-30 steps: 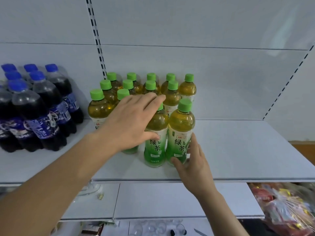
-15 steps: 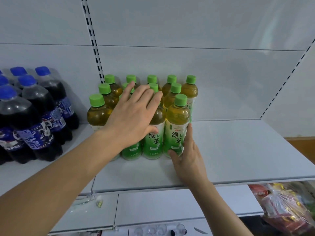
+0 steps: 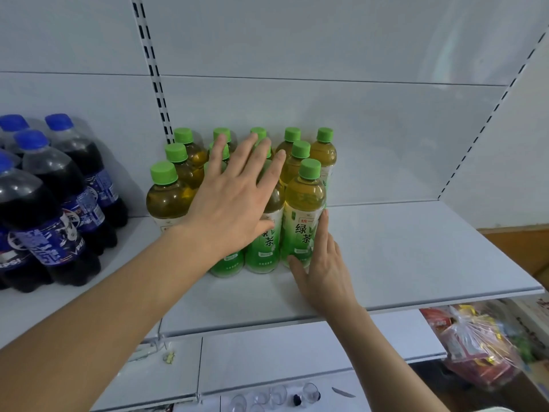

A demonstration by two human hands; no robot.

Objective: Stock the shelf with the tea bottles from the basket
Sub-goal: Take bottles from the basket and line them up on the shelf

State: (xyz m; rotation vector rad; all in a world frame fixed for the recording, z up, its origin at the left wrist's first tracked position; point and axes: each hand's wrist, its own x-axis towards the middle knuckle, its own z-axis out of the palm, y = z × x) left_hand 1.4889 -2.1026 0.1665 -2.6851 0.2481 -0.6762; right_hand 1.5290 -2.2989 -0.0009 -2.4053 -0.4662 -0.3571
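My left hand [image 3: 234, 209] lies flat with fingers spread against the front tea bottles [image 3: 264, 233], holding nothing; my right hand [image 3: 322, 263] presses straight fingers along the side of the rightmost front bottle [image 3: 303, 215]. All stand upright on the shelf [image 3: 416, 263], packed against the back left. I judge this is the squaring-up step: push low and evenly, both palms together, so no bottle tips and labels face out. I count about thirteen green caps, some hidden behind my hand, so the number is uncertain. Six blue-capped cola bottles [image 3: 56, 209] show at the left. The basket is not in view
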